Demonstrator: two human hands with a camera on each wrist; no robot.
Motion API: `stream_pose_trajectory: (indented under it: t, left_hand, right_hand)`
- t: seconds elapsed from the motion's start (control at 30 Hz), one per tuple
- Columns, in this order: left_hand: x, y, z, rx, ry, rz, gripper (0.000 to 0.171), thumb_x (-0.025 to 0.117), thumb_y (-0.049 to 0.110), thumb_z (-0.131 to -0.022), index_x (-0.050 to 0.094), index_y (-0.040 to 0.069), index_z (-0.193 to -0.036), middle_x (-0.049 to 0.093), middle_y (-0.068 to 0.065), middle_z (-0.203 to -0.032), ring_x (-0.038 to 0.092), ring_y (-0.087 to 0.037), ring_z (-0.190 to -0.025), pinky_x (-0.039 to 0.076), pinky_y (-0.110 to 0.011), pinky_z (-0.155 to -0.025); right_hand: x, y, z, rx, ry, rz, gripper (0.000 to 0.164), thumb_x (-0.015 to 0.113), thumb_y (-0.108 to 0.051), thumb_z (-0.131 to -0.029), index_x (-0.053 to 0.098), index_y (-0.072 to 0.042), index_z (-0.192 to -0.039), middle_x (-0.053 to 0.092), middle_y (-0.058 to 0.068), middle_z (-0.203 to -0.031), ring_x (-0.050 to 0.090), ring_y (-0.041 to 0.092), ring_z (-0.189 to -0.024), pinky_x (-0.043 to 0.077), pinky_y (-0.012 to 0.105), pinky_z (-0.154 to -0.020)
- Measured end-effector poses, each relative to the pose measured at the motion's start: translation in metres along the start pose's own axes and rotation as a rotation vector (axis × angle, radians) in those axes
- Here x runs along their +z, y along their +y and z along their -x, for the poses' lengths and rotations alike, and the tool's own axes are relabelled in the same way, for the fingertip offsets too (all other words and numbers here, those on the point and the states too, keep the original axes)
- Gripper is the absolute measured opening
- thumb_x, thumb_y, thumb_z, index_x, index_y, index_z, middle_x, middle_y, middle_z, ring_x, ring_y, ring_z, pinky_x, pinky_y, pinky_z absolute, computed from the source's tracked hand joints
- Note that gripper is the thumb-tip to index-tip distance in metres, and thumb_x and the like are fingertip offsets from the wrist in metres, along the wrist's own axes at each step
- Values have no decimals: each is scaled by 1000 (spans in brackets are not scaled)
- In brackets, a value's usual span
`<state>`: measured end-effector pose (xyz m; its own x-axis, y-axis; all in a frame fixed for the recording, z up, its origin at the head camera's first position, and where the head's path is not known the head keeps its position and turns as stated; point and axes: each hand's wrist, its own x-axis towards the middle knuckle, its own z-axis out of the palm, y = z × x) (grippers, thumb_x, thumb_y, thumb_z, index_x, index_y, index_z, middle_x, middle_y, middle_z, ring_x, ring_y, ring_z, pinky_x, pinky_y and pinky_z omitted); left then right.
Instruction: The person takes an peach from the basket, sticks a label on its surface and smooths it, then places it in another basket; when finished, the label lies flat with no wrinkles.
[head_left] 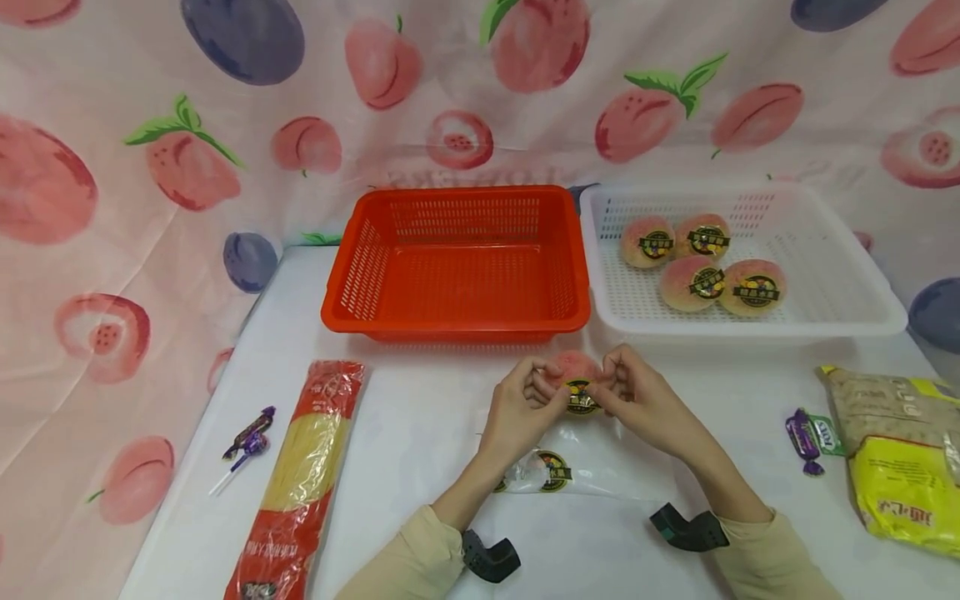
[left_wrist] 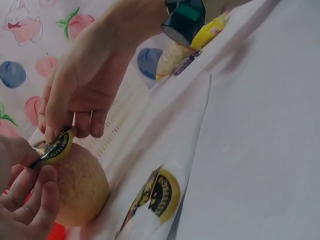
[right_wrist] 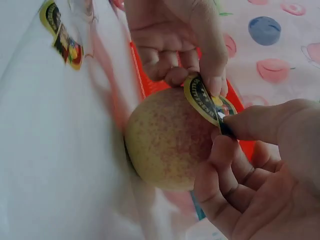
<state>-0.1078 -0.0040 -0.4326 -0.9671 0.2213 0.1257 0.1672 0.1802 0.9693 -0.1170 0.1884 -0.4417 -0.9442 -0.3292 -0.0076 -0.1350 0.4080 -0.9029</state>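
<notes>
Both hands meet over a pink-and-yellow peach (head_left: 576, 364) in front of the red basket. A black-and-gold oval sticker (right_wrist: 204, 102) lies across the peach's side, its ends curving in the left wrist view. My left hand (head_left: 525, 404) pinches one end between thumb and fingers. At the other end, my right hand (head_left: 641, 404) pinches it with the thumb on its face. Beneath the wrists is a clear plastic sheet (head_left: 607, 467), bearing another such sticker (head_left: 553, 471), partly lifted and folded in the left wrist view.
A red basket (head_left: 457, 325) stands behind the hands. Beside it, a white basket (head_left: 825, 321) contains several stickered peaches (head_left: 752, 288). Noodles in a red packet (head_left: 300, 467) lie left, near wrapped candies (head_left: 247, 442). At right are more candies (head_left: 805, 442) and a yellow bag (head_left: 903, 492).
</notes>
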Motion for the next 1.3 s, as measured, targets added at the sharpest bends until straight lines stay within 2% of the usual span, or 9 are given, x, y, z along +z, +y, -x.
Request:
stream_pose_trajectory:
  t: [0.17, 0.27, 0.43, 0.53, 0.67, 0.9, 1.1, 1.2, 1.3]
  left_hand:
    - [-6, -5, -4, 6, -51, -57, 30, 63, 11, -80, 51, 6, -107, 54, -11, -62, 57, -23, -55, 42, -16, -51]
    - [-11, -13, -7, 58, -112, -64, 38, 62, 14, -82, 47, 8, -116, 55, -11, -65, 60, -27, -58, 44, -17, -50]
    - [-15, -36, -13, 170, -185, -131, 46, 61, 20, -83, 47, 21, -127, 59, -6, -69, 57, -12, -61, 48, -22, -56]
    - [-15, -49, -16, 190, -222, -183, 47, 59, 28, -83, 45, 32, -128, 59, 1, -68, 54, -4, -60, 47, -19, -55]
    - [-17, -57, -17, 198, -258, -208, 48, 59, 33, -83, 44, 35, -128, 59, 5, -69, 54, -2, -61, 46, -17, -56]
    - [-24, -50, -13, 131, -352, -132, 54, 63, 18, -81, 44, 30, -130, 57, -2, -73, 59, -15, -69, 52, -24, -61]
    - [-31, -36, -11, 106, -442, -121, 60, 59, 6, -83, 37, 27, -135, 58, -11, -79, 60, -25, -69, 52, -27, -57]
    - [-30, -41, -12, 155, -415, -195, 58, 59, 16, -85, 34, 32, -135, 59, -3, -77, 58, -14, -70, 50, -25, -61]
    - [-23, -53, -15, 223, -301, -256, 57, 63, 32, -80, 39, 36, -131, 55, 5, -70, 53, -6, -66, 47, -22, -60]
  right_hand:
    - [-1, 0, -1, -5, 29, 108, 28, 61, -25, -83, 38, -10, -90, 48, 3, -68, 44, 8, -54, 38, 21, -46]
    - [-2, 0, -1, -20, 5, 131, 26, 59, -25, -84, 38, -12, -91, 48, 2, -71, 45, 8, -56, 39, 21, -48]
    - [-2, 1, -2, -56, -31, 164, 23, 58, -24, -85, 40, -14, -96, 52, 0, -75, 50, 9, -63, 43, 21, -52]
    - [-2, 4, -2, -80, -36, 175, 23, 58, -22, -85, 40, -14, -96, 52, 0, -75, 50, 9, -65, 42, 21, -54]
    - [0, 8, -1, -80, -54, 148, 24, 61, -17, -83, 40, -13, -94, 49, 0, -74, 48, 8, -65, 41, 21, -52]
    - [2, -8, 6, -88, -83, 140, 29, 64, 0, -76, 41, -5, -94, 48, 4, -73, 47, 10, -65, 42, 22, -51]
    - [-1, -12, 6, -121, -89, 177, 30, 64, 2, -75, 42, -5, -94, 49, 4, -72, 48, 11, -65, 42, 21, -54]
    - [-2, 1, 2, -137, -92, 183, 32, 66, -1, -75, 41, -9, -95, 48, 1, -72, 47, 9, -66, 42, 20, -55]
    - [-2, 13, -1, -145, -105, 171, 32, 65, -9, -78, 39, -13, -96, 47, -1, -73, 47, 8, -66, 41, 20, -55]
